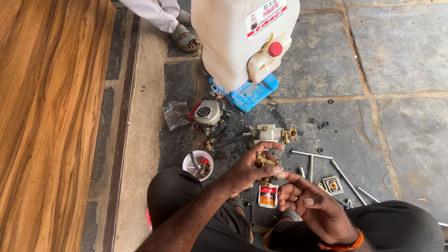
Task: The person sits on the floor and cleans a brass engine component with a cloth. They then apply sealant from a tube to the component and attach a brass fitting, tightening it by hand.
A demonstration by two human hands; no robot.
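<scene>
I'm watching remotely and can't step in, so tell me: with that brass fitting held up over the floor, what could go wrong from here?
The left hand pinches the brass fitting with fingertips only; if it slips, it may fall among the loose washers and be hard to find. The right hand hovers just above the small red and white tube and could knock it. The T-handle wrench lies close to the knee, easy to kick.

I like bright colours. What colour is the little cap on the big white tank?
Red cap, head view.
</scene>
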